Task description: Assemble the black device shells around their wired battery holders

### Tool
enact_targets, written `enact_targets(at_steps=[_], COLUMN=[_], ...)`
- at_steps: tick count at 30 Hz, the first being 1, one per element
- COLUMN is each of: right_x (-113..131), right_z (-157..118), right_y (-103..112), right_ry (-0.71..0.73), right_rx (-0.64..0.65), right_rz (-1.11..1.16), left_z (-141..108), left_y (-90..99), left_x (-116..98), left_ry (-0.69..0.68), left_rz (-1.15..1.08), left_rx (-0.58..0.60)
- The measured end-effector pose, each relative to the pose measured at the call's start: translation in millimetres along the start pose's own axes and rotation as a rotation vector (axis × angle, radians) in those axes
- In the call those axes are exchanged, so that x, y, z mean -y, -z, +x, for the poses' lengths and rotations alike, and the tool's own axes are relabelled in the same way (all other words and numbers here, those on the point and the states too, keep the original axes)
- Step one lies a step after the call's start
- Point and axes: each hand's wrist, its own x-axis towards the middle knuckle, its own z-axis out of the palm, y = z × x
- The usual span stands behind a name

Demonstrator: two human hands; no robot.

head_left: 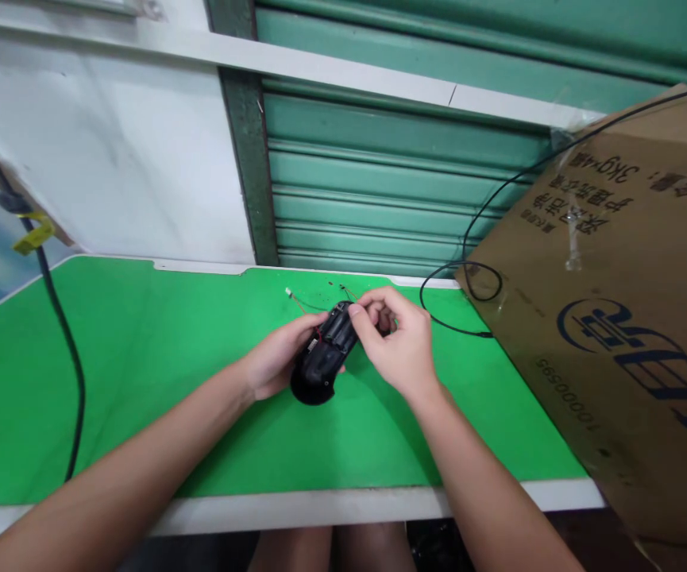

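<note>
A black plastic housing (323, 357) with a rounded lower end is held tilted above the green mat. My left hand (280, 353) wraps round its left side, with a few fingertips showing at the right edge beneath it. At the housing's upper right end, my right hand (394, 334) has its thumb and index finger pinched together; whether they grip the housing or a small part there is hidden. Thin wires come out of the housing, one ending in a small white connector (289, 293) beyond my left hand. Another thin wire end (344, 287) shows near my right fingers.
A large cardboard box (617, 318) stands on the right. A thin black cable (456, 326) loops beside it onto the green tabletop (140, 342). At the left hangs a thick black cable (57, 306) with a yellow tag (34, 233). Green shutters (379, 175) rise behind the table.
</note>
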Motion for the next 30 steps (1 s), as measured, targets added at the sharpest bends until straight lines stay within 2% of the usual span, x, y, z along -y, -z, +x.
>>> enact_targets(at_steps=[2,5,8,11,17,22,30], right_x=[0.4,-0.2,-0.9,-0.6,2.2,3.1,3.3], right_z=[-3.2,-5.4,-5.1,-4.8,-7.9,-8.9,-8.0], right_y=[-5.3,-12.4,-15.4,-14.7,-12.6,-14.1,-12.4], right_ry=[0.025,-0.042,-0.120,-0.138,0.035,0.142,0.107], right_rx=[0.015,0.009,0.004,0.009,-0.021,0.024,0.154], right_rz=[-0.083,-0.111,-0.032,0.028,-0.051,-0.027,0.069], left_z=[-0.4,-0.8,0.7,2.9,0.4,-0.4,0.2], left_y=[-1.5,-4.1,-4.6,-3.0,-5.2,-8.0,-2.0], left_x=[1.8,5.3,9.8,13.0,9.2,5.1,5.0], left_ry=[-0.071,-0.188,-0.212,-0.217,-0.181,-0.207,-0.251], left_rz=[0.001,0.031,0.035,0.011,-0.055,-0.097,-0.042], left_rx=[0.046,0.096,0.112,0.101,0.043,-0.023,0.034])
